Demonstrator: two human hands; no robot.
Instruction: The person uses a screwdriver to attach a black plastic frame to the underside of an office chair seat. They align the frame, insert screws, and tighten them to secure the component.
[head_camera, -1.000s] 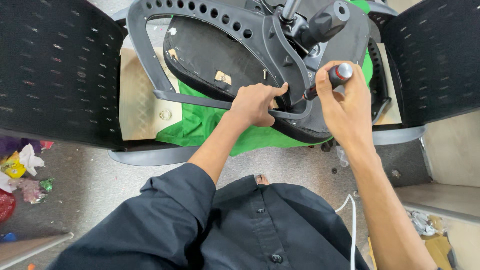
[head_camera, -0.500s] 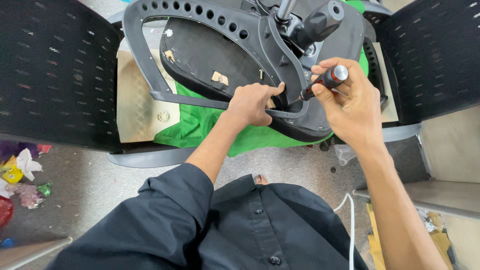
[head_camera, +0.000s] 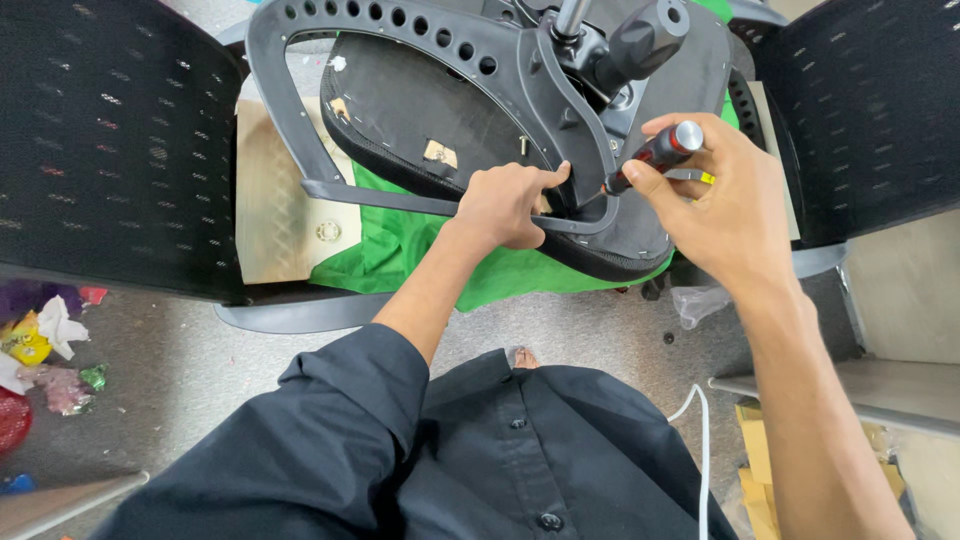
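Gripping a screwdriver (head_camera: 648, 157), the right hand (head_camera: 715, 205) works beside the left hand (head_camera: 510, 205), fingers curled on the chair frame's (head_camera: 400, 198) edge, mesh backs crowding both sides.

Upturned chair seat (head_camera: 430, 110) on cloth (head_camera: 400, 245), between two mesh chair backs (head_camera: 100, 140).

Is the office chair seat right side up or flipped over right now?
Flipped over: the seat shows its black underside, with the mechanism and grey frame facing up.
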